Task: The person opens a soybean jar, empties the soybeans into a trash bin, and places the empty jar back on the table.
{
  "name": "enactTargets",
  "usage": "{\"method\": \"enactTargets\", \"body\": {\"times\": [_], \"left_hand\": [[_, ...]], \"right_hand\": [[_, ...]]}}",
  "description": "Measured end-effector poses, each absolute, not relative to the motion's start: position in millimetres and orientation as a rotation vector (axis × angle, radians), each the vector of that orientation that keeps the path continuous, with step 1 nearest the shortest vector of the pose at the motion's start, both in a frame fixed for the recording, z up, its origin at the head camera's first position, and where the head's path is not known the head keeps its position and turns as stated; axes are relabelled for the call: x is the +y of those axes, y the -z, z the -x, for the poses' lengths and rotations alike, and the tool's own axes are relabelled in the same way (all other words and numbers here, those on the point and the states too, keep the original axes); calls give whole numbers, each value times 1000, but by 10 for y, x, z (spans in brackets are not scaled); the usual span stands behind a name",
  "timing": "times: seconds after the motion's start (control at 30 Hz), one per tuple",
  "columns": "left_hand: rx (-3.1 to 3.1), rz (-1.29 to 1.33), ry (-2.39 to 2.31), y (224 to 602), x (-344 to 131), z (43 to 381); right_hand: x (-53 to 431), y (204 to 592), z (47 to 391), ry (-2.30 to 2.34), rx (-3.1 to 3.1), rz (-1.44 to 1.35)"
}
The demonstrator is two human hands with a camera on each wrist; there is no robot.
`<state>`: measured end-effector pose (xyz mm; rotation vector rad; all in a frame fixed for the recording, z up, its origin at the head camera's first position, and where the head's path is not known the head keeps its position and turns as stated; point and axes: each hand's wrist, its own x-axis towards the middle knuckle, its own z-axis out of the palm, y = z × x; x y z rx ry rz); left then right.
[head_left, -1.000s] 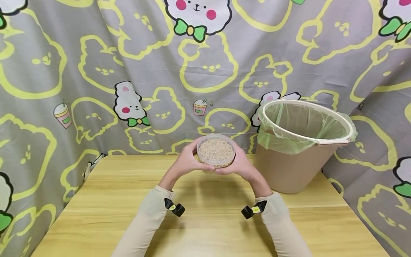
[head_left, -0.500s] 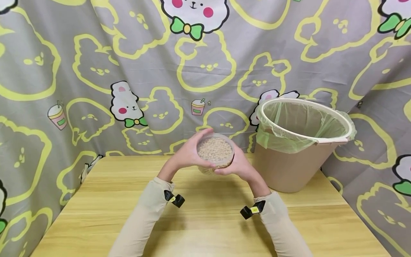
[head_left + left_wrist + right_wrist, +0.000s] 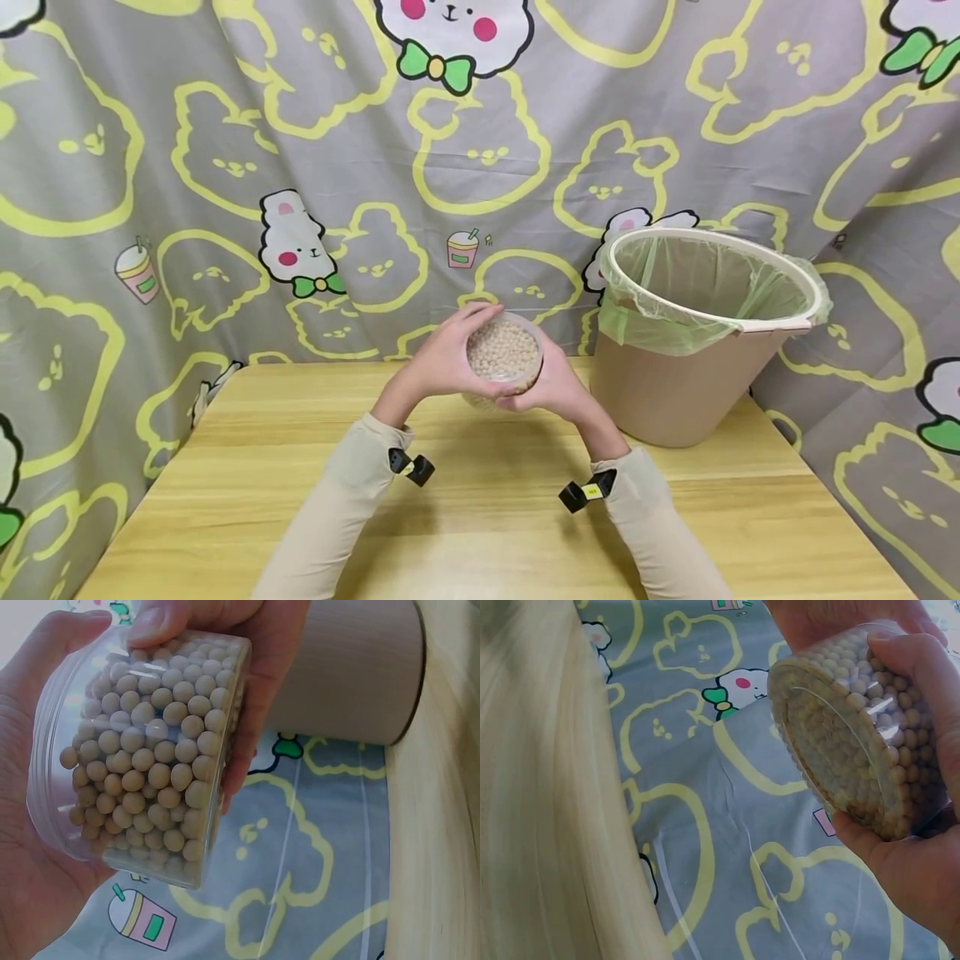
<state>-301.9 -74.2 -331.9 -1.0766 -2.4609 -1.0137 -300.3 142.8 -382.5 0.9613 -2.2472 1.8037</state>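
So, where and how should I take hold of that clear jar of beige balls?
I'd grip the jar around its cylindrical side wall, one hand from each side. The wall looks smooth and wide and shows no handle, so two opposed hands should be steadier than one. The left hand and right hand hold it from those sides, above the table.

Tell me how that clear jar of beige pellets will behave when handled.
The clear jar will probably feel fairly heavy for its size, since beige pellets fill most of it. It looks smooth and shiny, so it may be a bit slippery. Being round, it would likely roll if laid on its side.
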Motion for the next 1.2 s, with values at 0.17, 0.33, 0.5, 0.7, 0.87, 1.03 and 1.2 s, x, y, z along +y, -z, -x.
{"method": "enactTargets", "body": {"times": [0.17, 0.33, 0.5, 0.7, 0.87, 1.03, 1.2], "left_hand": [[-2438, 1065, 1022, 3292, -716, 2996], [-2432, 1035, 1020, 3277, -708, 2972], [-2445, 1005, 1038, 3278, -708, 2936], [-2460, 963, 1047, 3283, -700, 2903], [-2447, 875, 1055, 3258, -660, 2888], [-2460, 728, 1035, 3238, -571, 2840], [-2500, 733, 1070, 3230, -578, 2833]], "right_hand": [[1440, 3802, 3003, -1762, -2254, -950], [1436, 3790, 3009, -1734, -2259, -951], [1428, 3792, 2992, -1721, -2259, -942], [1411, 3804, 2970, -1677, -2270, -886], [1352, 3792, 2950, -1675, -2247, -791], [1295, 3777, 2905, -1673, -2236, -683], [1308, 3786, 2878, -1669, -2232, -656]]}}
